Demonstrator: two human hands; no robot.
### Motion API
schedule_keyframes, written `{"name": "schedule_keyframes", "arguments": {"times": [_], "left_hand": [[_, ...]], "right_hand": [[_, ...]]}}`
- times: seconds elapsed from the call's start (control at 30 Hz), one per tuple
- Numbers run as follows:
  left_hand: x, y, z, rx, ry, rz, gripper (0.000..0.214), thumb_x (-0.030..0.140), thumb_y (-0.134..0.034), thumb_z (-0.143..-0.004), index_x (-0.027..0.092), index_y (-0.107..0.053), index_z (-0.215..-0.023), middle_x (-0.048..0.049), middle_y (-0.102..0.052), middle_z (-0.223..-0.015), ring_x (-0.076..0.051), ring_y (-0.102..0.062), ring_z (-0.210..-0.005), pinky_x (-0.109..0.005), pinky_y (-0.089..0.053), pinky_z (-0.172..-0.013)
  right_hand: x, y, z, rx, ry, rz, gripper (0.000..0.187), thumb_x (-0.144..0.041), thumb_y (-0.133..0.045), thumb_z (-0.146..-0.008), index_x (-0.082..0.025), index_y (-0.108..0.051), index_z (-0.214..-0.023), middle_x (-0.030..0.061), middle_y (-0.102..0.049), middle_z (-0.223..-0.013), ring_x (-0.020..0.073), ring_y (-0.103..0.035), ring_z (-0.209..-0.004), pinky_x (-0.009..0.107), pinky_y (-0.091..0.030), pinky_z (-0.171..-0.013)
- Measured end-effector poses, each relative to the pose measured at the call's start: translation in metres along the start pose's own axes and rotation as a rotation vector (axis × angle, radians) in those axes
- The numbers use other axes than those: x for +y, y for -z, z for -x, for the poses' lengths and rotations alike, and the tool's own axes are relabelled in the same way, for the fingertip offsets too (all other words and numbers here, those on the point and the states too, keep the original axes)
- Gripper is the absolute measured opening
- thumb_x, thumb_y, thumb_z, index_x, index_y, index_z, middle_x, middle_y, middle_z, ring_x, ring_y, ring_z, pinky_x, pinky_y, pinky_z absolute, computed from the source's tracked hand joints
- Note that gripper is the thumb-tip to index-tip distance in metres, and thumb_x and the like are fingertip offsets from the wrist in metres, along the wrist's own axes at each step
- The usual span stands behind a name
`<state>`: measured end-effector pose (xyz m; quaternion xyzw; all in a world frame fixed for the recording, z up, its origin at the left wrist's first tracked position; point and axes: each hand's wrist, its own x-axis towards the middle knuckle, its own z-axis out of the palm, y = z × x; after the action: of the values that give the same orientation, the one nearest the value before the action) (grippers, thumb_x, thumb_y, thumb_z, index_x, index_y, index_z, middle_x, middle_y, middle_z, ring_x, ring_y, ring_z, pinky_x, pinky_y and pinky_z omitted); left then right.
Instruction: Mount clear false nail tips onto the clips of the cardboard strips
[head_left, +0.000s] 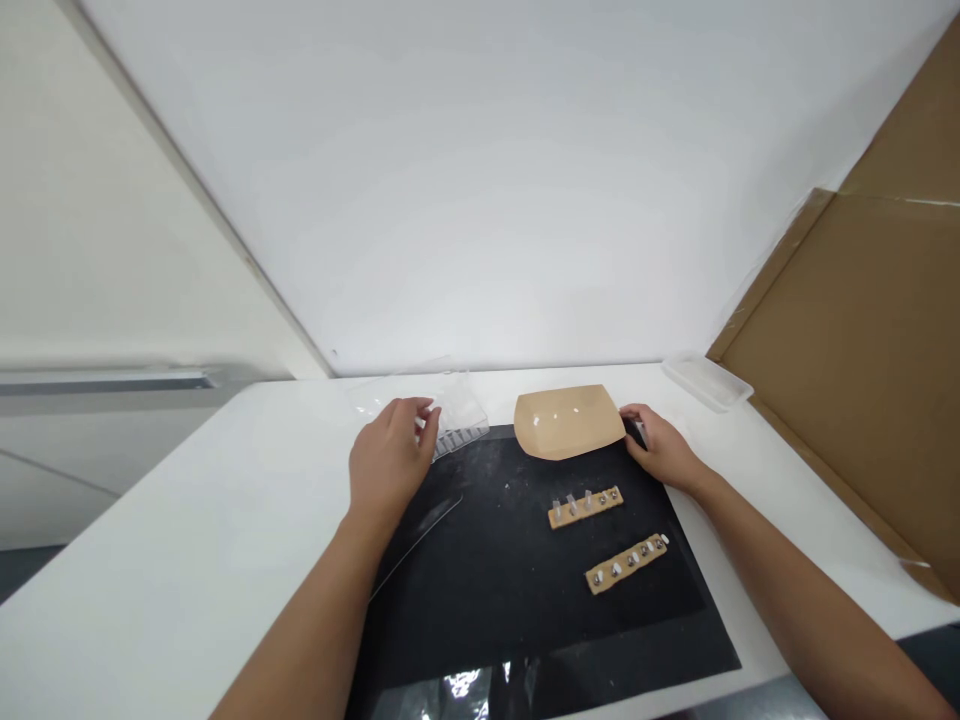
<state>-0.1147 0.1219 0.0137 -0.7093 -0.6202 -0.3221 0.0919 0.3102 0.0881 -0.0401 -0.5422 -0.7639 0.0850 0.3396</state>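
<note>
My left hand (391,455) is over the left edge of the black mat, fingers curled and thumb close to the fingertips. Anything between them is too small to make out. Right beside it is a clear plastic compartment box (461,437) with a transparent lid, partly hidden by the hand. My right hand (664,450) pinches the right end of a tan paper tray (570,422), which looks bare inside. In front of the tray lie two tan strips: the farther strip (585,507) bears small clear upright pieces and metal bits, the nearer strip (627,563) metal and white bits.
A black mat (487,580) covers the middle of the white table (225,560). A thin metal rod (416,545) lies at its left side. A translucent plastic container (707,381) stands at the back right, beside a cardboard panel (862,370). A white wall rises behind.
</note>
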Motion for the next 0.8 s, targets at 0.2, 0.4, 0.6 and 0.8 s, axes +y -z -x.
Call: {"name": "schedule_keyframes", "arguments": {"times": [0.2, 0.4, 0.6, 0.8], "left_hand": [[0.018, 0.005, 0.007, 0.095, -0.13, 0.104, 0.031, 0.044, -0.047, -0.109, 0.021, -0.068, -0.112, -0.0076, -0.076, -0.101, -0.026, -0.071, -0.099, -0.037, -0.053, -0.089], [0.046, 0.004, 0.021, 0.111, -0.327, 0.238, 0.023, 0.037, -0.057, -0.107, 0.022, -0.074, -0.102, -0.0062, -0.08, -0.098, -0.024, -0.073, -0.095, -0.037, -0.057, -0.092], [0.073, 0.006, 0.037, 0.092, -0.4, 0.417, 0.02, 0.035, -0.063, -0.104, 0.026, -0.078, -0.094, -0.0016, -0.084, -0.094, -0.02, -0.08, -0.089, -0.034, -0.065, -0.084], [0.085, 0.008, 0.047, 0.117, -0.653, 0.509, 0.012, 0.023, -0.069, -0.101, 0.026, -0.078, -0.107, -0.0014, -0.084, -0.102, -0.017, -0.081, -0.094, -0.032, -0.067, -0.087]], "right_hand": [[0.006, 0.002, -0.002, 0.157, -0.037, 0.059, 0.043, -0.028, -0.062, -0.094, -0.023, -0.053, -0.136, 0.0145, -0.065, -0.134, 0.0343, -0.063, -0.128, 0.059, -0.051, -0.112], [-0.016, 0.01, -0.004, 0.215, 0.041, 0.018, 0.035, -0.029, -0.057, -0.099, -0.024, -0.057, -0.133, 0.0141, -0.065, -0.13, 0.0332, -0.062, -0.126, 0.057, -0.052, -0.109], [-0.054, 0.014, 0.001, 0.244, 0.14, -0.077, 0.029, -0.03, -0.056, -0.104, -0.03, -0.06, -0.132, 0.0116, -0.066, -0.137, 0.0313, -0.061, -0.132, 0.054, -0.052, -0.111], [-0.079, 0.008, 0.01, 0.09, 0.241, -0.062, 0.051, -0.037, -0.069, -0.1, -0.033, -0.052, -0.148, 0.0092, -0.065, -0.145, 0.0309, -0.058, -0.14, 0.054, -0.049, -0.117]]}}
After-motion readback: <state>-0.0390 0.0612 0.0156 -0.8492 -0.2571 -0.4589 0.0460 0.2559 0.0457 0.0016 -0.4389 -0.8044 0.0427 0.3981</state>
